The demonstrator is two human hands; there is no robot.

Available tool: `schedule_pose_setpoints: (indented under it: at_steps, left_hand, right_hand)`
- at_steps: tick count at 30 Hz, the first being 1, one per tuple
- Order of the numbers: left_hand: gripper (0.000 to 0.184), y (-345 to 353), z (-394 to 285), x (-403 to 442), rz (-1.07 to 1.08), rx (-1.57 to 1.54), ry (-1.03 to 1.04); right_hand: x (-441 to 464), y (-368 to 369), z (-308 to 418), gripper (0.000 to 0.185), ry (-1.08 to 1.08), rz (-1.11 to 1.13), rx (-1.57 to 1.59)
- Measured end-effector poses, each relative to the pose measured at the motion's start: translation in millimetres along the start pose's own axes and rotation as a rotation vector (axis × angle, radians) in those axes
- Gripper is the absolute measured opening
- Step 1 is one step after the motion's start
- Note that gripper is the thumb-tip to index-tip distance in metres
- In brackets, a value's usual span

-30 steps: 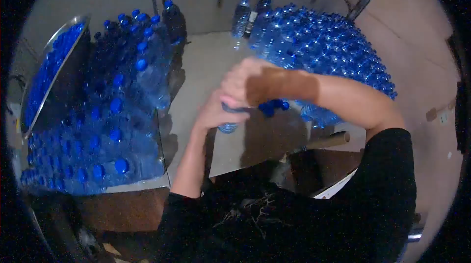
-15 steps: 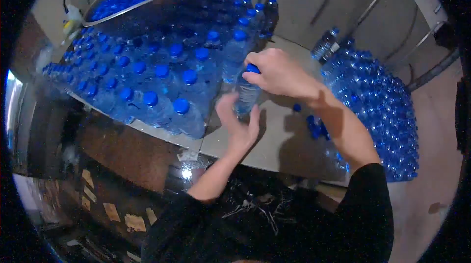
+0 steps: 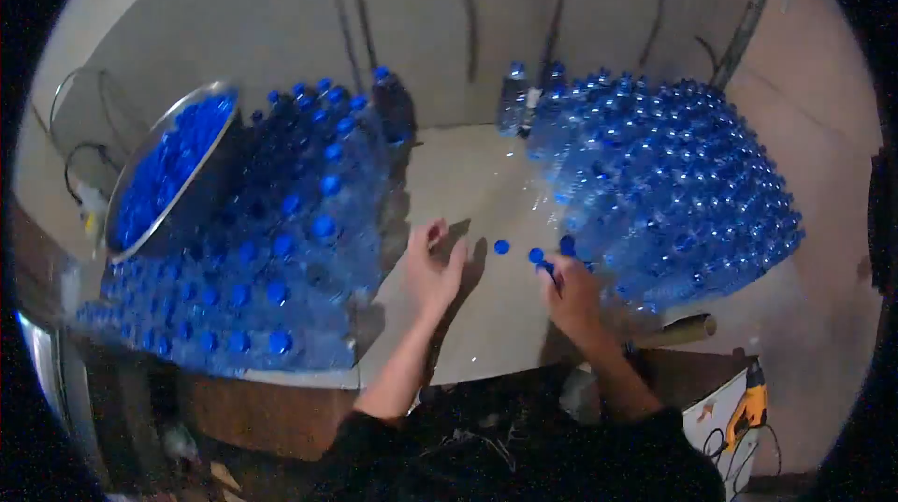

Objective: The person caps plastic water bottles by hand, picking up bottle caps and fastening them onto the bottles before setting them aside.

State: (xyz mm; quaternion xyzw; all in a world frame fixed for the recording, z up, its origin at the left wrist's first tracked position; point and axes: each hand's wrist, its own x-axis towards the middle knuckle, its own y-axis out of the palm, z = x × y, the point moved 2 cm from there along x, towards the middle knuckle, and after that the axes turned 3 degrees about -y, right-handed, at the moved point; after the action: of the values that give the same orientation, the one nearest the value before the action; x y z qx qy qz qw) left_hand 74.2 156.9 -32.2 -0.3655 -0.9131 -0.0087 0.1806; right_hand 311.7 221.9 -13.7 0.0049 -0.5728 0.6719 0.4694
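My right hand (image 3: pixel 572 298) is at the near edge of the right-hand bottles, its fingers pinched around a blue bottle cap (image 3: pixel 548 267). Close by on the tabletop lie a few loose blue caps, one of them a flat round cap (image 3: pixel 501 247). My left hand (image 3: pixel 433 276) hovers over the middle of the table with thumb and fingers apart and nothing between them. To its left stand rows of clear plastic bottles with blue caps (image 3: pixel 280 343). On the other side is a dense block of bottles (image 3: pixel 673 184) with small, shiny tops.
A metal bowl (image 3: pixel 224 88) heaped with blue caps leans over the left bottles. Two separate bottles (image 3: pixel 514 100) stand by the back wall. A brown tube (image 3: pixel 687 329) lies beside the right block, and a yellow power tool (image 3: pixel 751 406) sits lower right.
The bottle that both hands were on is out of my hands. My right hand has come down to the loose caps; my left hand is empty. The view has swung right.
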Motion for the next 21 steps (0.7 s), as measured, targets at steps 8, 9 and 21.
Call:
schedule_pose_setpoints:
  at_steps: [8,9,21]
  left_hand:
    - [0.084,217,35,268,-0.031,0.311,0.196]
    - [0.087,233,52,292,0.086,0.295,0.097]
    - [0.074,134,16,175,-0.134,0.292,0.210]
  right_hand:
    - [-65,6,-62,0.040,0.212,-0.162,-0.026]
    - [-50,-11,-51,0.042,0.224,-0.055,0.084]
    - [-50,3,-38,0.043,0.090,-0.079,-0.003]
